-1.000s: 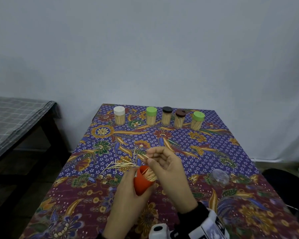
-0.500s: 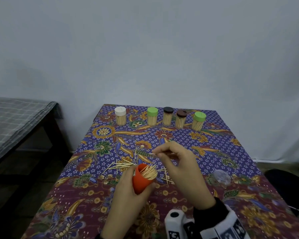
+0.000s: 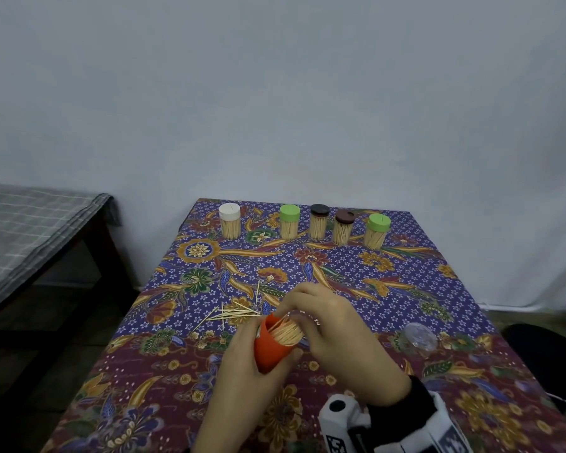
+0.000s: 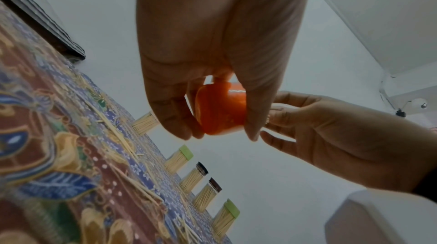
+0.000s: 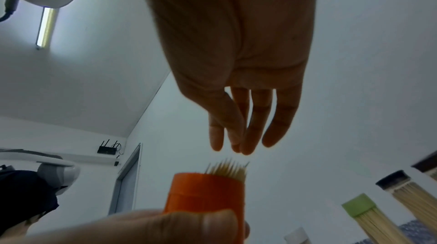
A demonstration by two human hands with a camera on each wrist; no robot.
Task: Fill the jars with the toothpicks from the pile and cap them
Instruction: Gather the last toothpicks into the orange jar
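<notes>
My left hand (image 3: pixel 242 371) grips an orange jar (image 3: pixel 272 353) above the table, tilted, its mouth toward the right hand. A bundle of toothpicks (image 3: pixel 286 333) sticks out of the mouth. My right hand (image 3: pixel 324 322) hovers over that mouth. In the right wrist view the fingers (image 5: pixel 238 147) are nearly straight with tips gathered, just above the toothpick tips (image 5: pixel 228 168), and I see nothing between them. The left wrist view shows the left hand (image 4: pixel 218 132) wrapped round the orange jar (image 4: pixel 220 109). Loose toothpicks (image 3: pixel 232 313) lie on the cloth just left of and behind the hands.
Several capped, filled jars stand in a row at the table's far edge, from a white-capped one (image 3: pixel 230 220) to a green-capped one (image 3: pixel 376 230). A clear round plastic piece (image 3: pixel 419 335) lies to the right. A dark bench (image 3: pixel 40 230) stands on the left.
The right hand went out over the table half a second ago and has come back to the jar's mouth. The left hand has kept hold of the orange jar.
</notes>
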